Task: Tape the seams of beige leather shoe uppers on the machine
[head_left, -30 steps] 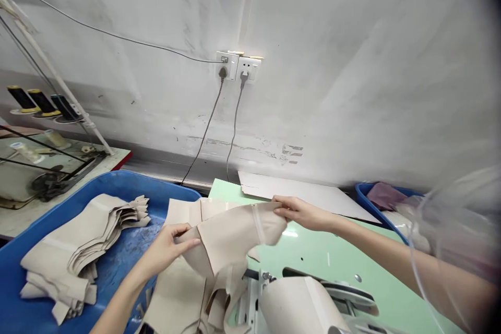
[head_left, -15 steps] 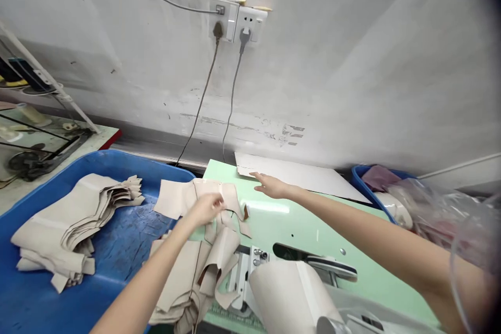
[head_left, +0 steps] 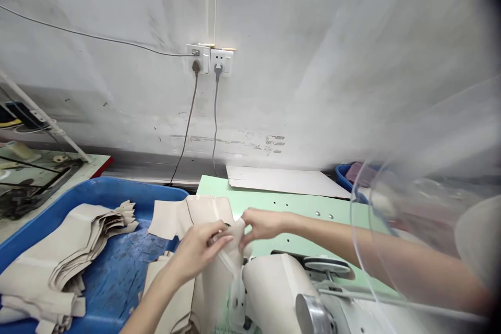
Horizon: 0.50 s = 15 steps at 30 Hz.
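Between my two hands a beige leather-like piece (head_left: pixel 217 284) is held up, blurred by motion. My left hand (head_left: pixel 201 248) pinches its edge with thumb and fingers. From the other side my right hand (head_left: pixel 261 224) grips the same piece near its top. Behind them a flat beige piece (head_left: pixel 203 211) lies across the tub rim and the green tabletop. Below my left wrist is a stack of beige pieces (head_left: pixel 172 297). A curved beige piece with a pale strip (head_left: pixel 274 287) rests by the sewing machine (head_left: pixel 313 314), whose working end is largely hidden.
At left, a blue tub (head_left: pixel 113 266) holds a fanned pile of beige pieces (head_left: pixel 50 253). A white board (head_left: pixel 285 180) lies along the back of the green tabletop (head_left: pixel 282 209). Clear plastic (head_left: pixel 422 203) hangs at right before a blue bin (head_left: pixel 344 176). Power cords (head_left: pixel 190 125) run down the wall.
My right hand has come down from over the tabletop and taken hold of a beige piece. My left hand has moved lower and grips it too. The view has tilted up.
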Motion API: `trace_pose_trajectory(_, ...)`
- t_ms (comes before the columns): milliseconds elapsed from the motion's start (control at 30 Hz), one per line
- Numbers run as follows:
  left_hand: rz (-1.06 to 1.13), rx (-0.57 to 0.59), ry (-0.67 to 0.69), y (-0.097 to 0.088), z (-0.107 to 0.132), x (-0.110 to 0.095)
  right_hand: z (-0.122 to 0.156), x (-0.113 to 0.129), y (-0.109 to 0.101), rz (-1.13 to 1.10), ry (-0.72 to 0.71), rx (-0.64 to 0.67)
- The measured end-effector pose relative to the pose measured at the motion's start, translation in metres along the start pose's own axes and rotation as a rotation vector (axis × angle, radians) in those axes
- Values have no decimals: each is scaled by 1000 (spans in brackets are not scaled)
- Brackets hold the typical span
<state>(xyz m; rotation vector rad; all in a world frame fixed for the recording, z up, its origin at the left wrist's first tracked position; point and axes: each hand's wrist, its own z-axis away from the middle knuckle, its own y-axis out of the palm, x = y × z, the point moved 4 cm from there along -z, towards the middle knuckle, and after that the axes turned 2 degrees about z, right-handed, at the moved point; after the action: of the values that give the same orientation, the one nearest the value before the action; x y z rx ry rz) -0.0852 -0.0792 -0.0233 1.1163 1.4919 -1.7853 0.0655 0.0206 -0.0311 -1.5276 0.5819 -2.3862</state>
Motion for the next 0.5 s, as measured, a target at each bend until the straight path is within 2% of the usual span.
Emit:
trace_pose_trajectory(67,106,27,-97,-13,4,11,3,12,-17,-73,1,-120)
trace_pose_trajectory(133,141,52,-192,-18,7,34,11,17,-35,-129,10,-237)
trace_pose_trajectory(200,100,7,-235,-20,12,59,21,15,-45,-109,28,-341)
trace_pose_trajectory(267,63,-80,-219,-21,19,75,30,5,-48,-72,69,-398)
trace_pose_trajectory(367,52,-205,-200,-28,31,79,41,-15,-40,-199,168,-349)
trace_pose_trajectory(500,-124,-376,-211,-57,39,61,41,-30,-35,-363,218,-287)
